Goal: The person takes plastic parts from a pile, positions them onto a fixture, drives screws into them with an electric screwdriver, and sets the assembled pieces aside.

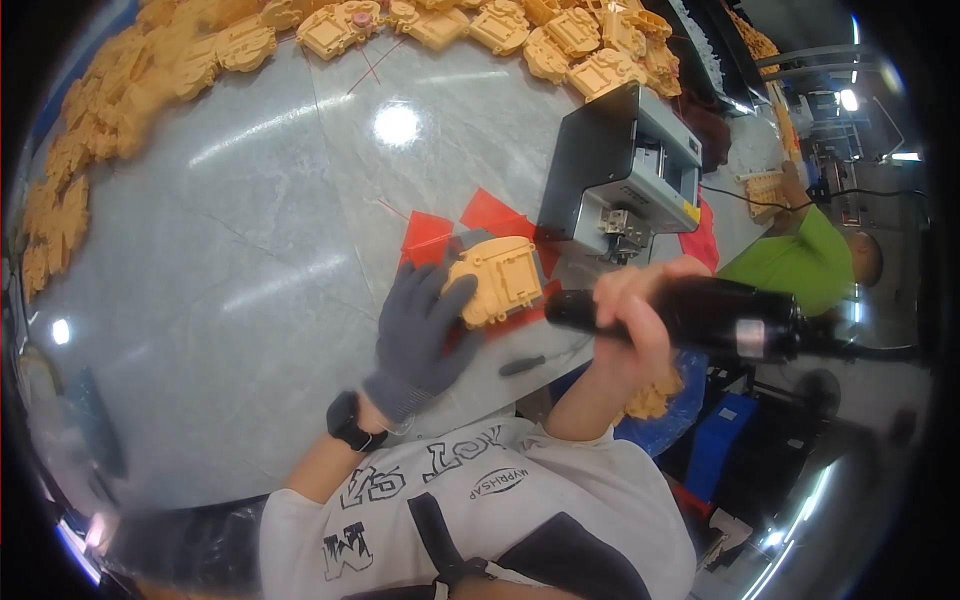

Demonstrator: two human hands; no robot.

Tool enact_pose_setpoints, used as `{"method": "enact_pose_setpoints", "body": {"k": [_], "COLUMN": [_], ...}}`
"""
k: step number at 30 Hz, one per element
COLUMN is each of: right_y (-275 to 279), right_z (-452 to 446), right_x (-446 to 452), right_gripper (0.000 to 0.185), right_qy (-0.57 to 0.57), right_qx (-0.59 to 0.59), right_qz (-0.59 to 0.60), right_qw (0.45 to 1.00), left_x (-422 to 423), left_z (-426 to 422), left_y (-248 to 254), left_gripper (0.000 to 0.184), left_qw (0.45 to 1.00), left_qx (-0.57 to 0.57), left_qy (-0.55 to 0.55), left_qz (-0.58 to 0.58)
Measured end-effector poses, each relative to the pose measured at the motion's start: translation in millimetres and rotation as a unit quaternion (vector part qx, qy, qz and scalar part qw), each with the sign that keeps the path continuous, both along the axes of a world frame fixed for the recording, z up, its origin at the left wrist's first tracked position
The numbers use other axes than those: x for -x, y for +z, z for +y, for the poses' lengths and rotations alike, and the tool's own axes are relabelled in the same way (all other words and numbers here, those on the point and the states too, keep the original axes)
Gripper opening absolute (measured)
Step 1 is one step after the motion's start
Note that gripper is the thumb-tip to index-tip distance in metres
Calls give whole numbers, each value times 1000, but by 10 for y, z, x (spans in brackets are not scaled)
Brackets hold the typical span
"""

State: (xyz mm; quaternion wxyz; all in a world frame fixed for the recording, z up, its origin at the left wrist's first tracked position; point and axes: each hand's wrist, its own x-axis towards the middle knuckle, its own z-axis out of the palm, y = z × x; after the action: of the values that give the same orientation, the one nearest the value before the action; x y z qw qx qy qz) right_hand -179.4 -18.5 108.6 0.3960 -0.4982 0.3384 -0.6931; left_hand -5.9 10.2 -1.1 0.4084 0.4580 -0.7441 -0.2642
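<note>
Yellow plastic part point(512, 283) toward the worktop's point(230, 370) near edge, right of centre, over red pieces point(424, 238). Gloved left hand point(418, 328) lies with fingers parted, one on the part's left side. Right hand point(640, 325) wrapped round a black handheld tool point(715, 318), its end near the part's right side.

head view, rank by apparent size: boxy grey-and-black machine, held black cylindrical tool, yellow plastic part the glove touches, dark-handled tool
1. Machine or black cylindrical tool: unsure, the latter looks nearer
2. Yellow plastic part
3. Dark-handled tool
</note>
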Motion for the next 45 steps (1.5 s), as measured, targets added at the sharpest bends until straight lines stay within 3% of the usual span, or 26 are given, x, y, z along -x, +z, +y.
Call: {"method": "enact_pose_setpoints", "body": {"k": [34, 40, 45], "right_y": [-92, -127, -164], "right_z": [-62, -103, -64], "right_x": [-39, -89, -128], "right_gripper": [38, 35, 36], "right_qy": [18, 62, 44], "right_qx": [10, 26, 7], "right_qz": [-2, 76, 49], "right_qw": [1000, 995, 998], "left_x": [-20, -20, -22], "left_z": [7, -3, 2], "left_y": [18, 16, 17], "left_gripper": [61, 61, 61], "left_qw": [1000, 1000, 1000], "left_qx": [-3, -10, 0], "left_qy": [2, -1, 2], "left_qz": [-14, -9, -9]}}
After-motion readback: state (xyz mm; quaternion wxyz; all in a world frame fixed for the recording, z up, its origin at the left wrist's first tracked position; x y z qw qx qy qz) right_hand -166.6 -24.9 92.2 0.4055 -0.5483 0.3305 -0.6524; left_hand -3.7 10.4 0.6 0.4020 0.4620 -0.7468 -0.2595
